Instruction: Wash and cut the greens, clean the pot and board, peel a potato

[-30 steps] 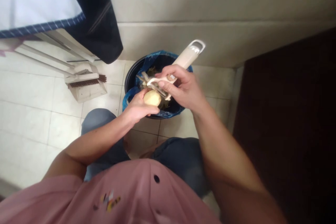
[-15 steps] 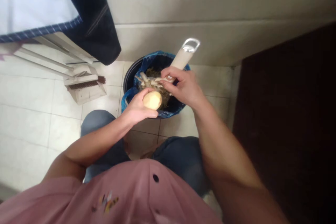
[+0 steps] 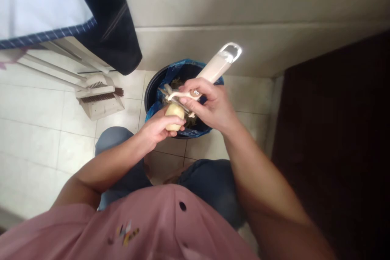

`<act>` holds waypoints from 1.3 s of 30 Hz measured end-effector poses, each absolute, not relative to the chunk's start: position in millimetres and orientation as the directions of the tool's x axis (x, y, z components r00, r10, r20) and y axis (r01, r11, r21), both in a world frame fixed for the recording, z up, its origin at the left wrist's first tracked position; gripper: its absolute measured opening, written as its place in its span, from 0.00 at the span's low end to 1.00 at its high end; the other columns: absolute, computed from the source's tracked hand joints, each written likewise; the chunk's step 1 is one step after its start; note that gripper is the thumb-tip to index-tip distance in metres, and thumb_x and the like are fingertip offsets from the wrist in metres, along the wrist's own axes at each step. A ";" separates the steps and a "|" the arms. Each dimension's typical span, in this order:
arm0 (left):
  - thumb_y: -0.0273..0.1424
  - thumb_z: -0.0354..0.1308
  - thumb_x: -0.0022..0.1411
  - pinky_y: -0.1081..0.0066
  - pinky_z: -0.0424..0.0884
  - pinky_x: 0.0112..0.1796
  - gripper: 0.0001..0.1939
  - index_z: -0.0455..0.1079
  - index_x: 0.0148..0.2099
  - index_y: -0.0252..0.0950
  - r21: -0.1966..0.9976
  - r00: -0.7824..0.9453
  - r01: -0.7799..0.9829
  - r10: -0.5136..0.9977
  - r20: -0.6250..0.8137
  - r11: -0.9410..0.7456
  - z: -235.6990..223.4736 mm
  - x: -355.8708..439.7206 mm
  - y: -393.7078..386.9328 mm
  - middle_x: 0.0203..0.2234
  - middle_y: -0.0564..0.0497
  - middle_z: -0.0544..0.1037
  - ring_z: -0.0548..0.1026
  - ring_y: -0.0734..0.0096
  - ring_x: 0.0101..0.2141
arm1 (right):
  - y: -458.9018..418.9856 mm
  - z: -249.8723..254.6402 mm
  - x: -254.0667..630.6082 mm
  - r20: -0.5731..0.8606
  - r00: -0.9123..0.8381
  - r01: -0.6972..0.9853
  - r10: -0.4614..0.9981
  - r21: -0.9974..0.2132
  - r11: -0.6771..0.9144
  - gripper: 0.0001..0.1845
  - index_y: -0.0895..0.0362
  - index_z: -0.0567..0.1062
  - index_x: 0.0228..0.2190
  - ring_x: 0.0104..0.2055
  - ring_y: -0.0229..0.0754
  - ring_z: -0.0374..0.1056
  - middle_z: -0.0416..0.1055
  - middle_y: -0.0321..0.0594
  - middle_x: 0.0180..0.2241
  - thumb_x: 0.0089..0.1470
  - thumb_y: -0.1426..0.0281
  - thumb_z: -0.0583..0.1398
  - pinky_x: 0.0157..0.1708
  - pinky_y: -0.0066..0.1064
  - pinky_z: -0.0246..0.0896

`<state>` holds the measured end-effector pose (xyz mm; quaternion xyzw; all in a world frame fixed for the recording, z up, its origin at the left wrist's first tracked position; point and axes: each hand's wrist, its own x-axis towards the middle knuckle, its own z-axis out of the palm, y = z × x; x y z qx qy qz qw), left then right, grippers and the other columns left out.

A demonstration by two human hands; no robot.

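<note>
A pale yellow, peeled potato (image 3: 174, 116) sits in my left hand (image 3: 158, 127), with the thumb across its near side. My right hand (image 3: 210, 100) grips a cream Y-shaped peeler (image 3: 214, 68), whose handle slants up to the right and ends in a shiny loop. The peeler's head is at the potato's upper edge; whether the blade touches the skin I cannot tell. Both hands are over a dark bin (image 3: 151, 86) lined with a blue bag (image 3: 190, 63). Peelings lie inside it, partly hidden by my hands.
A dustpan (image 3: 103, 107) with a brush (image 3: 99, 94) stands on the tiled floor to the left. Dark cloth (image 3: 114, 28) hangs at the upper left. A wall (image 3: 250, 48) rises behind the bin, and a dark panel (image 3: 332, 130) is on the right. My knees flank the bin's near side.
The peeler has come left and down, its head now at the potato. My left hand has turned the potato, and its fingers have closed further around it.
</note>
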<state>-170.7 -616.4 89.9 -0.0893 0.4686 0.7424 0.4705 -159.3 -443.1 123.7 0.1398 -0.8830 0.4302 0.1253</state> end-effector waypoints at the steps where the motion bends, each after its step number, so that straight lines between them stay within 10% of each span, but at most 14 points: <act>1: 0.27 0.67 0.37 0.80 0.55 0.19 0.27 0.68 0.44 0.35 0.602 -0.537 -0.788 0.625 -0.566 -0.131 89.1 -170.5 -616.6 0.28 0.53 0.76 0.74 0.74 0.24 | -445.4 123.4 -158.9 0.338 -0.926 -0.370 -0.169 -0.720 0.587 0.14 0.53 0.76 0.38 0.32 0.39 0.69 0.76 0.37 0.34 0.63 0.55 0.62 0.34 0.31 0.62; 10: 0.26 0.71 0.35 0.79 0.62 0.21 0.30 0.69 0.45 0.36 0.632 -0.588 -0.752 0.623 -0.516 -0.186 95.8 -167.6 -620.4 0.31 0.54 0.76 0.74 0.76 0.26 | -425.1 107.6 -168.1 0.339 -0.941 -0.237 0.020 -0.698 0.676 0.14 0.53 0.75 0.38 0.26 0.38 0.62 0.70 0.34 0.27 0.63 0.55 0.62 0.29 0.30 0.58; 31: 0.25 0.69 0.36 0.78 0.62 0.20 0.26 0.70 0.42 0.34 0.676 -0.597 -0.730 0.571 -0.563 -0.098 92.8 -165.3 -614.9 0.29 0.54 0.75 0.72 0.76 0.25 | -439.8 119.0 -161.0 0.340 -0.923 -0.374 -0.181 -0.675 0.636 0.15 0.52 0.77 0.39 0.33 0.41 0.71 0.78 0.38 0.34 0.63 0.54 0.62 0.35 0.32 0.65; 39: 0.20 0.69 0.37 0.76 0.68 0.30 0.29 0.73 0.46 0.35 0.898 -0.777 -0.440 0.494 -0.392 0.020 87.9 -165.7 -615.6 0.31 0.54 0.76 0.74 0.72 0.32 | -434.3 121.9 -162.2 0.319 -0.942 -0.314 -0.108 -0.717 0.622 0.16 0.52 0.76 0.38 0.35 0.43 0.70 0.77 0.39 0.36 0.63 0.52 0.61 0.35 0.34 0.65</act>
